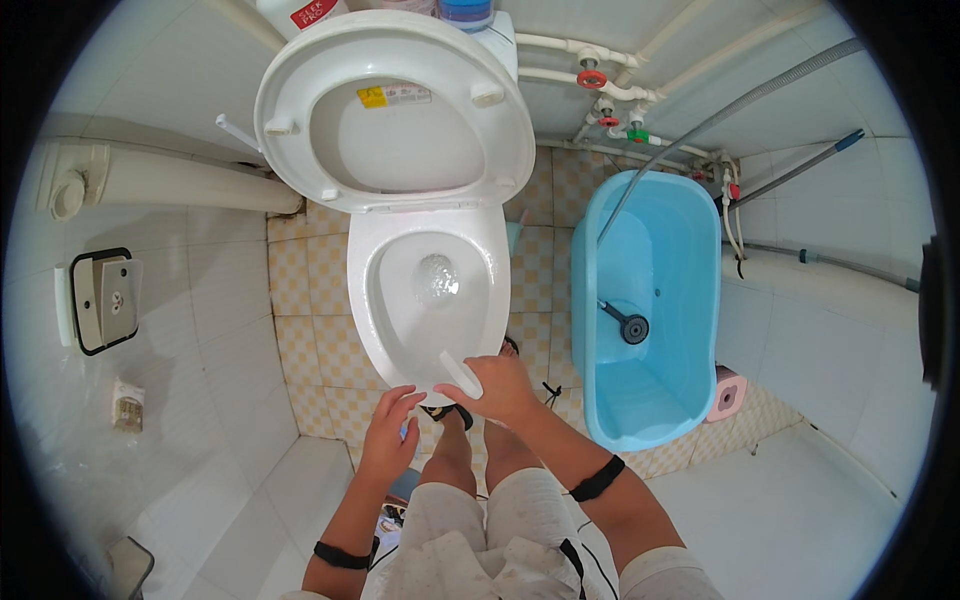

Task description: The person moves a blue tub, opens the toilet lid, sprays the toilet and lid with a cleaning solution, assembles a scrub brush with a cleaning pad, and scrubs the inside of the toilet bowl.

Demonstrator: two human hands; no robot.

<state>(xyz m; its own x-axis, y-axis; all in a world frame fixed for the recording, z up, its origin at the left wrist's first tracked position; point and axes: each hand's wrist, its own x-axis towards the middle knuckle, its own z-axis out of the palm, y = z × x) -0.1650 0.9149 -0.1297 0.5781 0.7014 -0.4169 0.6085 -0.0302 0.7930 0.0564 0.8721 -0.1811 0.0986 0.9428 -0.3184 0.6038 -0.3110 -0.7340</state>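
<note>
My right hand (pixel 499 386) is over the front of the white ceramic toilet bowl (pixel 429 300), near its right rim. It grips a slim white object (pixel 460 373), perhaps plastic or folded paper; I cannot tell which. To its left, my left hand (pixel 391 427) hovers by the bowl's front rim with fingers apart and nothing in them. The toilet seat (pixel 285 82) is raised, as is the lid (pixel 397 150) behind it, which bears a yellow and white sticker (pixel 394 95). Water shines at the bottom of the bowl.
A blue plastic tub (pixel 652 247) stands at the right, holding a dark shower head (pixel 634 328) on a grey hose (pixel 750 79). Pipes with red valves (pixel 591 79) line the back wall. Bottles (pixel 465 13) top the tank. A paper holder (pixel 105 300) hangs at the left.
</note>
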